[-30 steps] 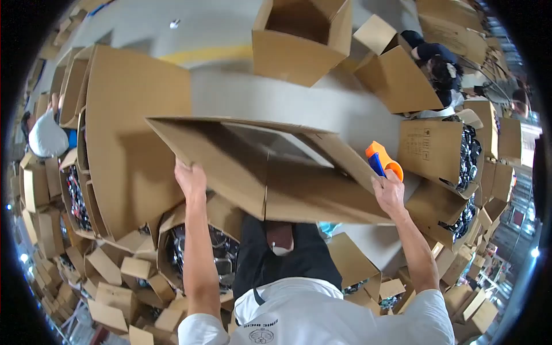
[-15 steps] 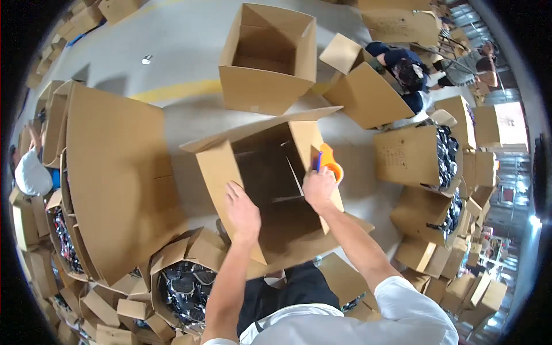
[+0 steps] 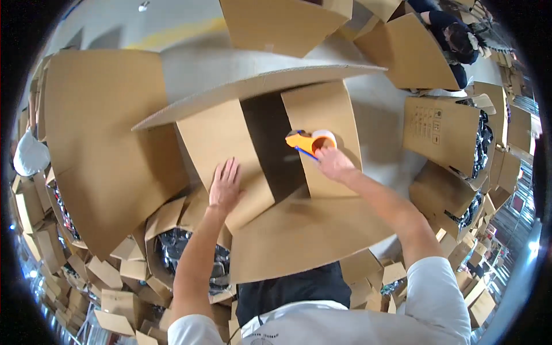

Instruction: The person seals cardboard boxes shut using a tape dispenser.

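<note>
**Side flaps folded in, tape dispenser over the right one**

Through the head camera I have a large open brown cardboard box [image 3: 277, 138] in the middle of the scene. Its left flap [image 3: 218, 138] and right flap [image 3: 330, 109] fold inward with a dark gap between them; the far flap [image 3: 259, 86] splays outward, and the near flap [image 3: 305, 236] spreads toward the black trousers [image 3: 293, 293].

I've got the left hand [image 3: 226, 187] palm down on the left flap, fingers stretched out, gripping nothing. The right hand [image 3: 335, 164] is curled around an orange plastic tape dispenser [image 3: 303, 141] with a pale round roll of tape [image 3: 328, 136] and a blue strip [image 3: 306, 153]. I see the dispenser over the right flap, its front end at that flap's inner edge; whether it touches the cardboard, I can't tell.

On the left I see a tall plain brown cardboard panel [image 3: 109, 144]; on the right, a printed brown carton [image 3: 422, 132] with shiny black contents [image 3: 483, 141]. At the far right, a person in dark clothing [image 3: 451, 29] bends beside another open brown carton [image 3: 405, 52].
</note>
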{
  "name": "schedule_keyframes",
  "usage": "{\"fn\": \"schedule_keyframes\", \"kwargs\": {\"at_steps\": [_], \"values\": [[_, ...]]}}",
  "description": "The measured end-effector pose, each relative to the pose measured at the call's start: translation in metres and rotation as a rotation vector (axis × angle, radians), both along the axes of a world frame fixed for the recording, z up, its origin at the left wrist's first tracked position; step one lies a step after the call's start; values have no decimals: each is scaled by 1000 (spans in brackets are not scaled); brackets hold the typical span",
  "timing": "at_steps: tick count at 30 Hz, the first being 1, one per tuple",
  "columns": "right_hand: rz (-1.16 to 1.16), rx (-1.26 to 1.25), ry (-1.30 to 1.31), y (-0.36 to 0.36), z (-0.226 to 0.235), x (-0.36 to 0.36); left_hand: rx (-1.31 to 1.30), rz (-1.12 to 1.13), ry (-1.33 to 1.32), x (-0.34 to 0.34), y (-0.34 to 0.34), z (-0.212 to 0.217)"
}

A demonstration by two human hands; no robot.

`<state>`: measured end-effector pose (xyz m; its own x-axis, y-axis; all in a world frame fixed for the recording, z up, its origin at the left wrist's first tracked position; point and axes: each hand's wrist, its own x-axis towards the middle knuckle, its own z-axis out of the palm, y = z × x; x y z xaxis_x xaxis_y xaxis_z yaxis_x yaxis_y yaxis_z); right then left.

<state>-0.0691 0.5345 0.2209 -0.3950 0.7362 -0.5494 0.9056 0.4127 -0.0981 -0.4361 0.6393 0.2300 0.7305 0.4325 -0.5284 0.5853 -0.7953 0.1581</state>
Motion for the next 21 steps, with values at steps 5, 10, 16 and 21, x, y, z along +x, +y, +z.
{"fn": "schedule_keyframes", "kwargs": {"at_steps": [5, 10, 16, 21], "values": [[-365, 111, 257, 37, 69, -11, -719, 604, -208, 30, -41, 60], [-1292, 462, 609, 28, 164, -8, -386, 72, -565, 29, -134, 176], [-1808, 621, 1134, -74, 250, -22, -918, 380, 4, 63, 9, 142], [-1821, 338, 1367, -93, 100, -41, -586, 216, 155, 85, 72, 76]]}}
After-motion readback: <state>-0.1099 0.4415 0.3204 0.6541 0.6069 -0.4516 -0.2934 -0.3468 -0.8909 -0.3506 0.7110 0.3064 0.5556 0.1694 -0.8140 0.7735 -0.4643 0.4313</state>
